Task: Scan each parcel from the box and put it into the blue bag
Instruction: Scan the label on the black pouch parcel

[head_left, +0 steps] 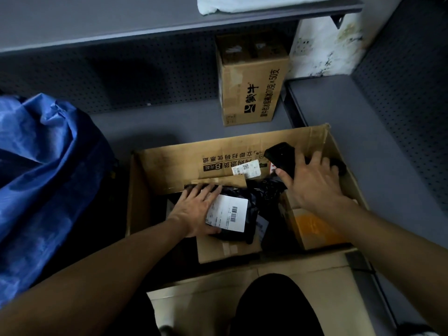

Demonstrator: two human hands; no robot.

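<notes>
An open cardboard box (169,156) sits in front of me with several parcels inside. My left hand (194,209) grips a black plastic parcel (252,197) with a white barcode label (228,213) facing up. My right hand (312,180) holds a black handheld scanner (281,155) above the box's far right corner, tilted toward the parcels. A small brown carton (228,251) lies under the black parcel. A carton with an orange patch (312,226) stands at the box's right. The blue bag (46,166) stands at the left, beside the box.
A tall printed cardboard carton (252,90) stands at the back against a perforated grey panel (121,76). A grey shelf (121,23) runs overhead with a white cloth (254,3) on it. Another perforated panel (407,105) closes the right side. My dark knee (276,309) is below the box.
</notes>
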